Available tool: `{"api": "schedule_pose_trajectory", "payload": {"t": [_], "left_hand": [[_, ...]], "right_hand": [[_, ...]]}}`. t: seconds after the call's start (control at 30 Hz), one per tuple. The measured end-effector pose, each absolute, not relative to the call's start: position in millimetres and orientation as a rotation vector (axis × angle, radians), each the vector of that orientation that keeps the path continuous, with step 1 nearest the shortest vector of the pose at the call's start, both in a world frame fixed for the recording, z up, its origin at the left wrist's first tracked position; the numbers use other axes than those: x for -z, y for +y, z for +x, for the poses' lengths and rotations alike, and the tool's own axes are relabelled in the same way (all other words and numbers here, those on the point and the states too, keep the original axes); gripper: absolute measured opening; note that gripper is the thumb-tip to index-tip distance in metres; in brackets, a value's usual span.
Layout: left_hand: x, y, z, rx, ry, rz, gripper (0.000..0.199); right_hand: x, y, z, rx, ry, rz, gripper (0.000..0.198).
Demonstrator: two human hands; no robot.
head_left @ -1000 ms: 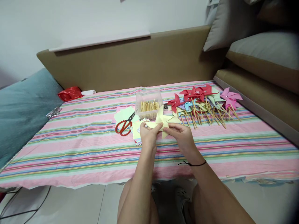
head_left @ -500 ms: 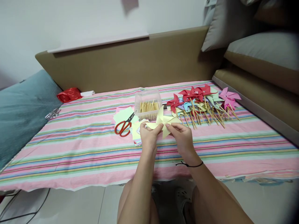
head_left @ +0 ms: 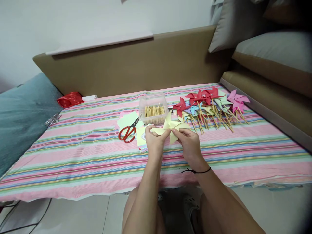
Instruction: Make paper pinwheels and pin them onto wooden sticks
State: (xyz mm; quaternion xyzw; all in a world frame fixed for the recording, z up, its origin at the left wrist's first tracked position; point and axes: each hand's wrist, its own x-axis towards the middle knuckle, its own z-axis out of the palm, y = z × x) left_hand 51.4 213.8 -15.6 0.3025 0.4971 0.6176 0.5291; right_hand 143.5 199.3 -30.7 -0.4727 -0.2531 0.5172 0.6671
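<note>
A pale yellow paper pinwheel is held up over the cloth, its blades folded in toward the middle. My left hand grips it from the left, thumb near the centre. From the right, my right hand pinches it close to the centre with thumb and fingers. No stick shows on this pinwheel; what lies behind it is hidden. Just beyond my hands stands a clear plastic box of wooden sticks. Left of my left hand, red-handled scissors rest on coloured paper sheets.
Several finished pinwheels on sticks lie in a heap at the right. A striped cloth covers the seat. Far left are a red plastic bag, a small white box and metal clips. Cushions border the right side.
Both hands keep hold of the yellow pinwheel and have barely moved. The whole view has shifted slightly.
</note>
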Motion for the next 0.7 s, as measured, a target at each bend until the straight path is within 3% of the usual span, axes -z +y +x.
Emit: {"api": "schedule_pose_trajectory", "payload": {"t": [0.7], "left_hand": [[14.1,212.4,51.3,-1.398,1.121,0.663,0.069]], "right_hand": [[37.3,204.3,146.3,-1.076,-0.587,-1.130,0.027]]}}
